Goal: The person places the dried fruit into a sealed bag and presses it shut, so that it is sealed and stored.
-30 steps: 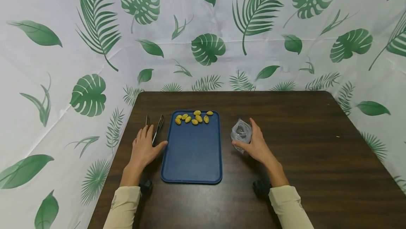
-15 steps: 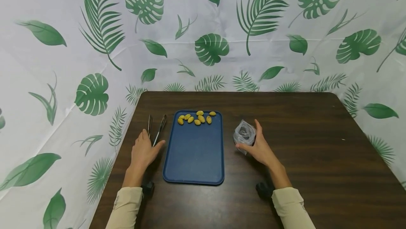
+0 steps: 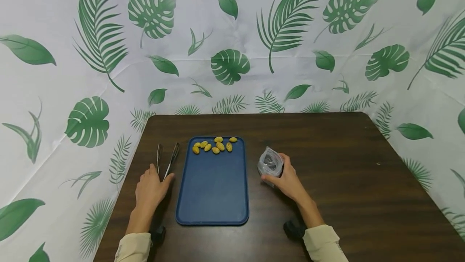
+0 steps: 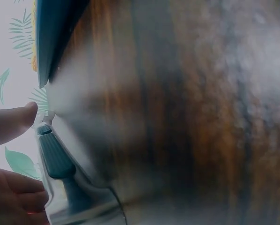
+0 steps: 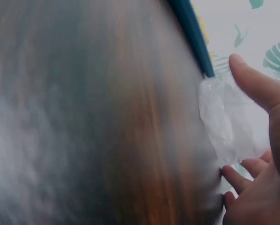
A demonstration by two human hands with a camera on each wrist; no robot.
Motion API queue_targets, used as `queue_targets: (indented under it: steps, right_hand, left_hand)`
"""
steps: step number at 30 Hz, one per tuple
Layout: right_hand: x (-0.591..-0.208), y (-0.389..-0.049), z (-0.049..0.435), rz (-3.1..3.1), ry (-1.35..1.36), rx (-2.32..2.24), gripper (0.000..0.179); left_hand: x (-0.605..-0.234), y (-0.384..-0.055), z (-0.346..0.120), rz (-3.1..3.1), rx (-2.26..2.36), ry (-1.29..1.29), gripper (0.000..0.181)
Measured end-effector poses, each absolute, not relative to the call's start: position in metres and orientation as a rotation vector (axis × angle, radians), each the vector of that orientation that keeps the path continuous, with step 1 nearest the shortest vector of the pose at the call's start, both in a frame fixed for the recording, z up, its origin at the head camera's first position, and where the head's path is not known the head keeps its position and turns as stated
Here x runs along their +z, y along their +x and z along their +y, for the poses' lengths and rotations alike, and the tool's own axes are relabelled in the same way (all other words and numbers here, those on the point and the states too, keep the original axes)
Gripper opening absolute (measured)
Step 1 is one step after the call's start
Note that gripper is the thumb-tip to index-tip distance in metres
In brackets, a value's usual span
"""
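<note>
A pair of metal tongs [image 3: 172, 159] lies spread at the table's left, with blue-green grips [image 4: 60, 154] seen in the left wrist view. My left hand [image 3: 149, 187] is around their near end, its thumb straight and slightly apart from them. Left of centre is a blue tray [image 3: 214, 193], with several small yellow oval pieces [image 3: 220, 146] along its far end. To the tray's right stands a crumpled clear plastic bag [image 3: 270, 163], mouth upward. My right hand [image 3: 288, 181] curves loosely about the bag; its thumb stays straight in the right wrist view [image 5: 252, 84]. Contact is unclear.
The dark wooden table [image 3: 338, 181] extends far to the right, bearing one tiny pale speck [image 3: 378, 163]. A white cloth with green leaf prints [image 3: 230, 66] hangs behind the table and along its sides.
My left hand has drawn back a little from the tongs, its fingers less spread. The right fingers have come in closer around the bag. The head view has shifted; tray and yellow pieces stay put.
</note>
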State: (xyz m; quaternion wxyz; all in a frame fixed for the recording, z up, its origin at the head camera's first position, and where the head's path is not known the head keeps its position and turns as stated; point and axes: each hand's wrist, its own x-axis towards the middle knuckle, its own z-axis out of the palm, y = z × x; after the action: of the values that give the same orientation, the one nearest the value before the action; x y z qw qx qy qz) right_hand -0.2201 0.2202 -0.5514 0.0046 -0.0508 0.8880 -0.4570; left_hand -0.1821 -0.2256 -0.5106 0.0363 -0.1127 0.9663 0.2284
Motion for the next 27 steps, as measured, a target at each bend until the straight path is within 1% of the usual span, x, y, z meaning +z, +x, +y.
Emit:
queue_targets:
  steps: [7, 16, 27]
  right_hand:
    - [-0.561, -0.213, 0.208, 2.806, -0.213, -1.443, 0.100]
    - [-0.559, -0.198, 0.226, 2.874, -0.121, -1.380, 0.099]
    - [-0.562, -0.212, 0.220, 2.843, -0.099, -1.422, 0.100]
  left_hand:
    - [-0.506, -0.169, -0.235, 3.041, 0.605, -0.348, 0.085]
    - [-0.515, -0.172, -0.212, 3.072, 0.635, -0.345, 0.078]
    - [-0.512, -0.190, -0.218, 3.049, 0.628, -0.433, 0.065]
